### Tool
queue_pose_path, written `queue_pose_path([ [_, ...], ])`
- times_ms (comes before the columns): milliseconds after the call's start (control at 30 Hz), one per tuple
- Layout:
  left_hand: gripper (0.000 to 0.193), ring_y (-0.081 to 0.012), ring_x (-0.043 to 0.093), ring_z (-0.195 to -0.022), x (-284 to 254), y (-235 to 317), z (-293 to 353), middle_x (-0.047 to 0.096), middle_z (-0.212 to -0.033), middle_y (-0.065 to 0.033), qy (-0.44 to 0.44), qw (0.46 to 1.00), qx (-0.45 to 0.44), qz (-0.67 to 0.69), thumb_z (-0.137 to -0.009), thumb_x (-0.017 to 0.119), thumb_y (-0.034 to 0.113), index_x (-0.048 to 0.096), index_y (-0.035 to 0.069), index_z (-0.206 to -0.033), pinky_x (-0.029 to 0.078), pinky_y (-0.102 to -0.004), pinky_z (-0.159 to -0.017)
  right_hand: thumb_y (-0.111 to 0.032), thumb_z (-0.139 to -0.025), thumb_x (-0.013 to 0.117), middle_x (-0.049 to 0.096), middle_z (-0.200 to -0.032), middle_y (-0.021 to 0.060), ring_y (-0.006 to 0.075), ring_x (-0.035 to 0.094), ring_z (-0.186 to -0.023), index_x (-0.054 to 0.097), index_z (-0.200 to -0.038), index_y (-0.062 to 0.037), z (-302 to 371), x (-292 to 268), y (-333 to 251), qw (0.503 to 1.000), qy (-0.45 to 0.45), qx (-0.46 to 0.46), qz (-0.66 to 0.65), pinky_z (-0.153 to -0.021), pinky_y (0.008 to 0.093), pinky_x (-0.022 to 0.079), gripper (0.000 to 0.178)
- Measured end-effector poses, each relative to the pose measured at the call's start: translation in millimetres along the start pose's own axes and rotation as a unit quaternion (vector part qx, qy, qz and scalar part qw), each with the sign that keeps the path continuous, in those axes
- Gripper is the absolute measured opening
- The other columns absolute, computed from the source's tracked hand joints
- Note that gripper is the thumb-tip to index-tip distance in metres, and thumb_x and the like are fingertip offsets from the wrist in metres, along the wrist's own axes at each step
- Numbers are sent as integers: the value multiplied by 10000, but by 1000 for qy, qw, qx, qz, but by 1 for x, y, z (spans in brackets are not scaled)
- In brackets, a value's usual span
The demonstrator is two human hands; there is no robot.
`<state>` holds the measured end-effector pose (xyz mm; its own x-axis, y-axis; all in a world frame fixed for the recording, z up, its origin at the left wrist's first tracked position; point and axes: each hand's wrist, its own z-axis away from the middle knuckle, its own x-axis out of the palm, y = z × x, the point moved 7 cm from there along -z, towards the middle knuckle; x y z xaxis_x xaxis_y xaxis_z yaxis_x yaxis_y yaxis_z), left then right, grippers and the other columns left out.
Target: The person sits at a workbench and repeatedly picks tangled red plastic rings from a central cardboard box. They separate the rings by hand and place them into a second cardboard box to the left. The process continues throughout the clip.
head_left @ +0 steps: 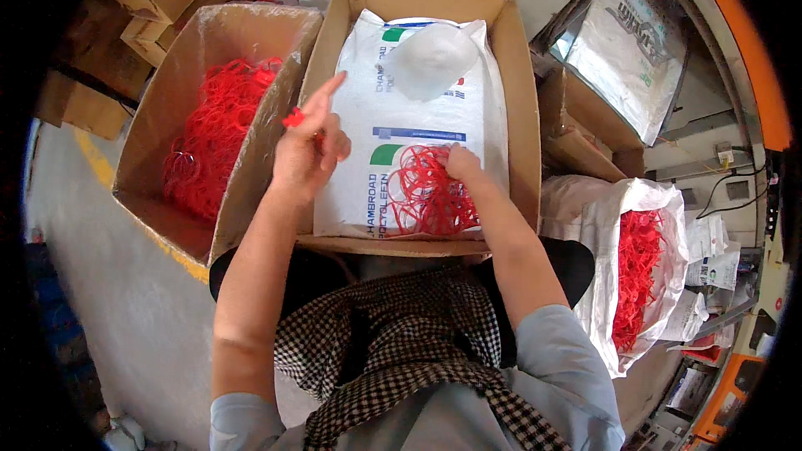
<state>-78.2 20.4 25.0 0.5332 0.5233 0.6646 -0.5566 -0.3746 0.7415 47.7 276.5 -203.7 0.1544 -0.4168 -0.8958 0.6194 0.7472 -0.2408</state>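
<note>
My left hand is raised over the wall between two boxes. Its index finger points forward, and the other fingers curl in. A small red plastic piece shows at its outer side, and a bit of red shows between the curled fingers. My right hand is closed at the upper edge of a tangled heap of thin red plastic strands, its fingertips partly hidden. The heap lies on a printed white sack that lines the cardboard box in front of me. A frosted, whitish round thing sits farther back on the sack.
Left of me, a second cardboard box contains many red strands. To the right, an open white woven sack holds more red pieces. Behind that sack are a cardboard box and orange-framed equipment.
</note>
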Motion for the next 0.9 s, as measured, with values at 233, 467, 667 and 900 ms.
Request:
queue_pose_path([
  [233, 556, -138, 566, -579, -39, -41, -22, 562, -618, -70, 71, 799, 21, -597, -812, 619, 382, 500, 11, -1208, 458, -296, -573, -255, -852, 504, 612, -791, 242, 384, 607, -767, 547, -937, 4, 23, -24, -52, 993, 84, -85, 22, -679, 476, 491, 276],
  [467, 339, -102, 492, -427, -35, -74, -19, 560, -634, -43, 31, 876, -70, -477, -865, 572, 249, 554, -29, -1058, 400, -248, -386, -234, -882, 490, 590, -665, 207, 374, 588, -650, 509, -915, 12, 90, -122, -123, 950, 199, -184, -157, -590, 450, 460, 249],
  [667, 195, -93, 425, -395, -19, -28, -10, 524, -559, -29, 44, 901, 31, -431, -890, 516, 164, 580, -19, -914, 335, -253, -388, -301, -895, 519, 445, -569, -12, 97, 367, -440, 541, -883, -10, 91, -118, -110, 670, -43, -145, -726, -410, 226, 289, 292],
  [900, 219, -71, 438, -418, 4, -25, 2, 505, -576, -8, -8, 912, 40, -409, -919, 488, 208, 556, 6, -872, 341, -232, -394, -250, -835, 626, 449, -624, -63, 48, 419, -515, 575, -901, -64, 114, -112, -157, 657, -107, -122, -736, -436, 206, 316, 204],
])
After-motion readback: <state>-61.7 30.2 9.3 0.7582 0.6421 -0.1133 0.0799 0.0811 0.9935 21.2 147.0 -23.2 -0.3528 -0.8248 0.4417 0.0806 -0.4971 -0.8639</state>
